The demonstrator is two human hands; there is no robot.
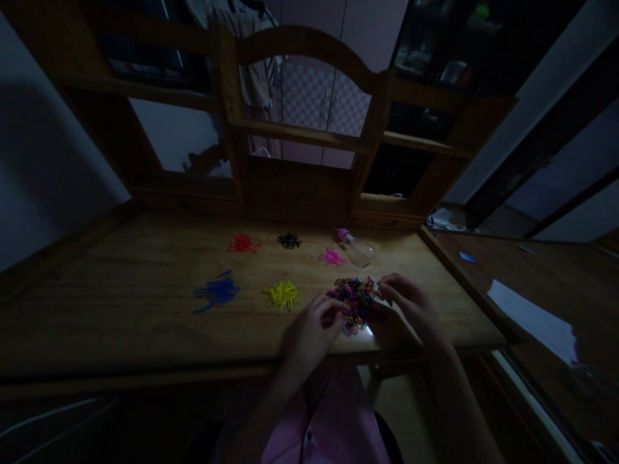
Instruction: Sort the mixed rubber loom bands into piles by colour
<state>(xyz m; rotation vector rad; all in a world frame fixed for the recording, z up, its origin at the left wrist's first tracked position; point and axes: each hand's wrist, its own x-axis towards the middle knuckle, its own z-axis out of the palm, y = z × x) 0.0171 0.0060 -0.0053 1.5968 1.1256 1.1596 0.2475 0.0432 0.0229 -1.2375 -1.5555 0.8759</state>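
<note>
A mixed heap of small coloured rubber bands (356, 298) lies near the table's front edge, between my two hands. My left hand (316, 325) reaches in from the left, its thumb and forefinger pinched at the heap's near side; what they grip is too small to tell. At the heap's right edge, my right hand (411, 301) pinches what looks like a reddish band. Single-colour piles lie apart: yellow bands (282, 295), blue bands (217, 291), red bands (244, 243), black bands (289, 240) and pink bands (332, 258).
A clear bottle (360, 251) with a pink cap lies behind the heap. The wooden table (145, 277) has a shelf unit (300, 187) along its back. To the right, a second brown surface carries white paper (534, 319) and a small blue card (467, 257). The room is dim.
</note>
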